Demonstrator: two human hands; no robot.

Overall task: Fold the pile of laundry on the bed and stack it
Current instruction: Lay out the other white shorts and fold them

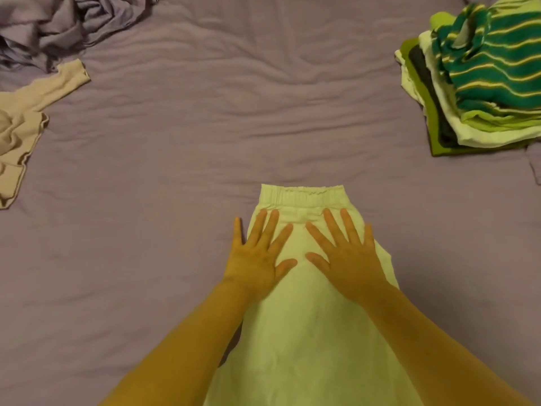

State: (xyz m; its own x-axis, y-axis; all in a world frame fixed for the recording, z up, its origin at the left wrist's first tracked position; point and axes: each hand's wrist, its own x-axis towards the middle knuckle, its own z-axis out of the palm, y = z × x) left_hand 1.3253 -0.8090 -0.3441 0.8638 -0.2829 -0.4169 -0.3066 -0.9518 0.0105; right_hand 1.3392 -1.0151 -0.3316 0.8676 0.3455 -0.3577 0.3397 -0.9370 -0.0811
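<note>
You are pressing both palms flat on the pale garment (307, 317), which is lying on the purple bed sheet (190, 127) with its elastic waistband (303, 195) pointing away from you. Your left hand (259, 253) is resting fingers spread on the garment's left edge, little finger lying on the sheet. Your right hand (348, 253) is lying spread just beside it, grasping nothing. The folded stack (480, 92), striped green top uppermost, is sitting far right of the garment; a beige garment (26, 127) is lying far left.
</note>
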